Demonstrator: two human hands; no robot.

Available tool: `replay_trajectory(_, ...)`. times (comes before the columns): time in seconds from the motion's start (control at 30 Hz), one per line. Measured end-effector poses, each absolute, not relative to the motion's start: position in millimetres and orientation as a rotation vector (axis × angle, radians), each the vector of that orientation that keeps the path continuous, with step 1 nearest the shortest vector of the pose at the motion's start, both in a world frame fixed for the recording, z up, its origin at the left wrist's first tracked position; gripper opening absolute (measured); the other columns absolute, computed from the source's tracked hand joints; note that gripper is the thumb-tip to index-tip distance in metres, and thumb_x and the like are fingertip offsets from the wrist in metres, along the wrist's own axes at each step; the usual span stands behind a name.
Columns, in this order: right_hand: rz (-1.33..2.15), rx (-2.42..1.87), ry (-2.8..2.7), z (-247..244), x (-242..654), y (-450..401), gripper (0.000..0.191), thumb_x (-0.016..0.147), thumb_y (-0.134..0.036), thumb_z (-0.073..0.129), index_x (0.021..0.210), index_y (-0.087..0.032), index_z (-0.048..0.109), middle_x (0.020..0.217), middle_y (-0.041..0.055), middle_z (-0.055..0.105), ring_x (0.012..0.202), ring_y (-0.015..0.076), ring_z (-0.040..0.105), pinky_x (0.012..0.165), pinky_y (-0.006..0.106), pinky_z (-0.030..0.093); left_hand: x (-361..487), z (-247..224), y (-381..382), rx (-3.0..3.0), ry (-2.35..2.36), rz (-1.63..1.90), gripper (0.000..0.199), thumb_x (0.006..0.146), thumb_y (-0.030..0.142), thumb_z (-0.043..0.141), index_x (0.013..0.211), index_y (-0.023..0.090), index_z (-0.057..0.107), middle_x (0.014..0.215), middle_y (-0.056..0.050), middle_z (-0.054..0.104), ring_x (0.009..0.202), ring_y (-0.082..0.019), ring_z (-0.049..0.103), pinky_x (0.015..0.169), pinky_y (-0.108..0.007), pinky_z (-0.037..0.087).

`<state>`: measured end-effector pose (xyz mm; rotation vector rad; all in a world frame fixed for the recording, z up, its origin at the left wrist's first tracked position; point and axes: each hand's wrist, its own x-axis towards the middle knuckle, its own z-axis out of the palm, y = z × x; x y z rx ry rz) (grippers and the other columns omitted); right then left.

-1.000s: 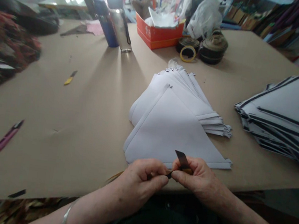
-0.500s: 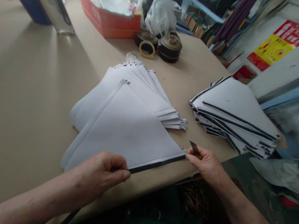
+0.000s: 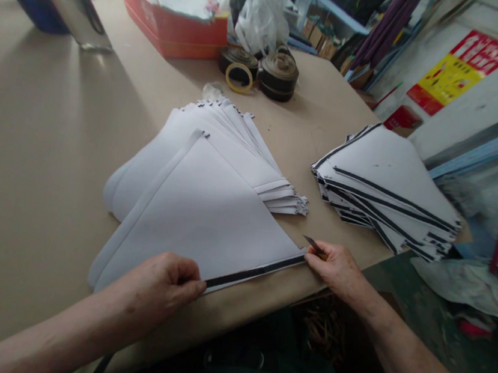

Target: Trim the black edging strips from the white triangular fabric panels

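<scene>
A white fan-shaped sheet (image 3: 210, 206) lies in front of me, its near edge by the table's front. A narrow black strip (image 3: 252, 271) stretches along that edge between my two hands, with a thin white margin showing below part of it. My left hand (image 3: 169, 282) is closed, pinching the strip between thumb and fingers; the strip's tail hangs down below the wrist. At the sheet's right corner, my right hand (image 3: 336, 271) is closed on the strip's other end and also holds a flat dark blade (image 3: 313, 244) pointing up and left.
Behind the sheet rests a stack of white sheets (image 3: 236, 142). To the right is a stack of black-edged sheets (image 3: 390, 179). Farther back are rolls of dark strip (image 3: 279, 76), a yellow ring (image 3: 238, 88), an orange bin (image 3: 176, 38) and a clear plastic bag (image 3: 263, 19).
The strip has shifted up onto the sheet's near edge, where white now shows below it. The blade has tipped flatter in my right hand. The whole view has shifted slightly.
</scene>
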<state>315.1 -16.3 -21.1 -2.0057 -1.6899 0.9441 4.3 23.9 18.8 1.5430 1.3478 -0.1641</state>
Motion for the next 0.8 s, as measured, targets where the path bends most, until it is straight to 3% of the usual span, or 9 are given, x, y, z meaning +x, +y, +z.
replay_trajectory(0.33, 0.775, -2.095, -1.959, -17.1, 309.1, -14.4, 0.017, 0.082, -0.028, 0.048, 0.070, -0.019, 0.056, 0.065, 0.0003, 0.060, 0.063, 0.0149, 0.055, 0.060, 0.025, 0.034, 4.2, 12.6, 24.2, 1.640, 1.352, -0.223, 0.029, 0.071, 0.041, 0.044, 0.056, 0.018, 0.055, 0.050, 0.004, 0.041, 0.050, -0.012, 0.036, 0.047, -0.023, 0.023)
replay_trajectory(0.53, 0.684, -2.350, -2.014, -2.8, 312.2, -7.9, 0.017, 0.080, -0.035, 0.056, 0.071, -0.021, 0.057, 0.060, -0.0002, 0.057, 0.057, 0.0141, 0.050, 0.054, 0.026, 0.027, 5.1, 11.4, 25.2, 1.695, 1.339, -0.288, 0.027, 0.071, 0.037, 0.042, 0.058, 0.018, 0.056, 0.051, 0.003, 0.042, 0.051, -0.012, 0.037, 0.048, -0.025, 0.025)
replay_trajectory(0.63, 0.828, -2.182, -1.933, 4.9, 308.9, -3.0, 0.016, 0.081, -0.035, 0.056, 0.075, -0.020, 0.058, 0.061, -0.0011, 0.054, 0.059, 0.0137, 0.048, 0.056, 0.025, 0.030, 5.6, 11.8, 24.9, 1.707, 1.342, -0.290, 0.027, 0.071, 0.037, 0.042, 0.059, 0.018, 0.057, 0.051, 0.003, 0.043, 0.052, -0.012, 0.038, 0.049, -0.025, 0.026)
replay_trajectory(0.8, 1.315, -1.603, -1.666, -3.8, 286.2, 1.6, 0.017, 0.083, -0.030, 0.052, 0.096, -0.019, 0.054, 0.076, -0.0013, 0.052, 0.070, 0.0128, 0.049, 0.063, 0.023, 0.037, 6.2, 11.6, 24.2, 1.704, 1.349, -0.273, 0.026, 0.072, 0.036, 0.044, 0.057, 0.018, 0.056, 0.049, 0.004, 0.041, 0.051, -0.011, 0.037, 0.048, -0.024, 0.025)
